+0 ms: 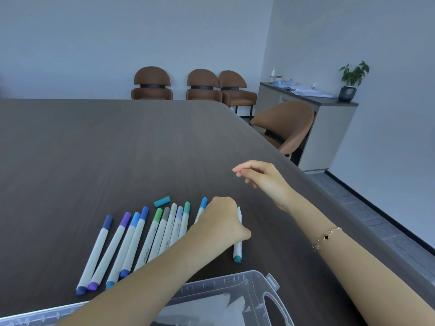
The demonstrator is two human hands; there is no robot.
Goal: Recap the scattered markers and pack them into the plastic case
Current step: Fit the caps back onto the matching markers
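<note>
— What's the room like?

— A pale-walled meeting room. A long dark wood-grain bench [117,149] fills most of the view.

— And the markers?

— One uncapped teal marker [237,248] lies on the bench near the middle, its bare tip pointing away and its teal end toward the person. The left hand [221,220] lies over its upper half, knuckles up. The grip seems clenched around the barrel, though the fingers are hidden under the hand, so I can't be sure. A loose teal cap [162,201] lies on its side on the bench, up and to the left of that hand, apart from it.

— The rest of them?

— A row of capped markers [131,241] lies to the left, white barrels side by side and fanned a little. Their caps are navy, purple, blues, green, grey, pale lilac and teal. One light-blue-capped marker [202,207] is partly hidden behind the left hand.

— The other hand?

— The right hand [261,177] hovers above the bench farther back, fingers loosely curled, its grip released and holding nothing. A thin gold bracelet [326,237] sits on that forearm.

— Where's the case?

— The clear plastic case [235,292] lies open at the near edge, its handle cutout to the right, crossed by the left forearm.

— Beyond the bench?

— Brown upholstered chairs [202,85] stand along the far wall and one at the right side. A grey sideboard [329,128] carries papers and a potted plant [353,78].
</note>
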